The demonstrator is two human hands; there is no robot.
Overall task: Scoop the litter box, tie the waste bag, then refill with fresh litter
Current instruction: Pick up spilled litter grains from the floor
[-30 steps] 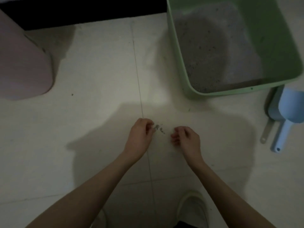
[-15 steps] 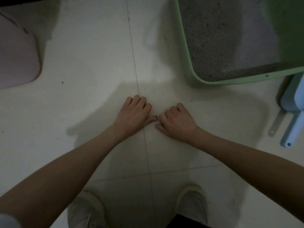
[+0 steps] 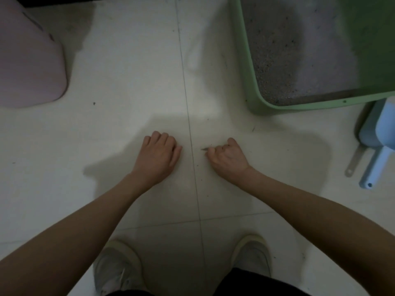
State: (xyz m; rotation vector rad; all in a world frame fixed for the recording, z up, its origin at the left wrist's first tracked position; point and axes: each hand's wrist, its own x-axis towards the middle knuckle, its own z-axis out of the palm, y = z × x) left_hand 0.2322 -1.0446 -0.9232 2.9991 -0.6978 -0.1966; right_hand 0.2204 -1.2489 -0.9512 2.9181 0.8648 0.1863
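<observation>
The green litter box (image 3: 250,77) stands at the upper right, holding grey litter (image 3: 284,52) with dark specks. My left hand (image 3: 158,155) rests knuckles-up on the white tile floor, fingers curled together, nothing visible in it. My right hand (image 3: 227,155) is closed in a loose fist a short way to the right. Its fingertips pinch a small dark litter scrap (image 3: 204,148) that sticks out toward the tile joint. A few tiny specks lie on the floor around both hands.
A light blue scoop (image 3: 382,135) and a grey metal handle (image 3: 354,161) lie at the right edge, below the box. A pink bin (image 3: 27,60) stands at the upper left. My two white shoes (image 3: 117,268) (image 3: 252,255) are at the bottom.
My hands, touching half a second ago, have pulled apart across the tile joint. The right hand has turned into a pinching fist. The small pile of crumbs seen a second ago is gone.
</observation>
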